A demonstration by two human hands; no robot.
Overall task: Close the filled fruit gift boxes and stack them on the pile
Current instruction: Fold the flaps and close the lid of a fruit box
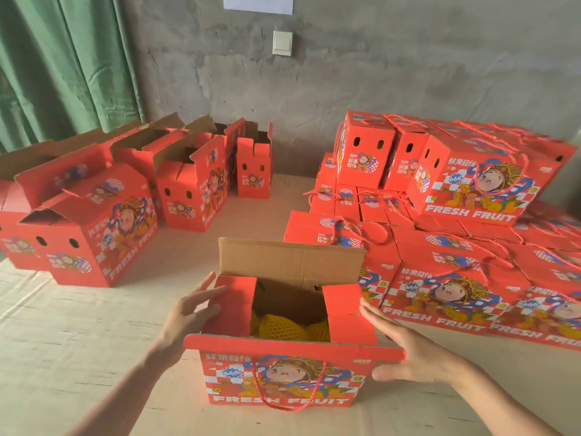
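Note:
A red "FRESH FRUIT" gift box (283,379) stands open in front of me, with fruit in yellow foam netting (283,330) inside. Its back flap stands upright, and both side flaps are folded partly inward. My left hand (188,313) touches the left side flap with straight fingers. My right hand (405,350) lies with straight fingers against the right side flap and the box's front right corner. A red rope handle hangs down the box's front. The pile of closed red boxes (456,215) is stacked to the right, two to three layers high.
Several open red boxes (103,228) stand at the left and back left on the cardboard-covered surface (63,325). A green curtain (63,64) hangs at the back left. A grey concrete wall with a white switch (282,43) is behind.

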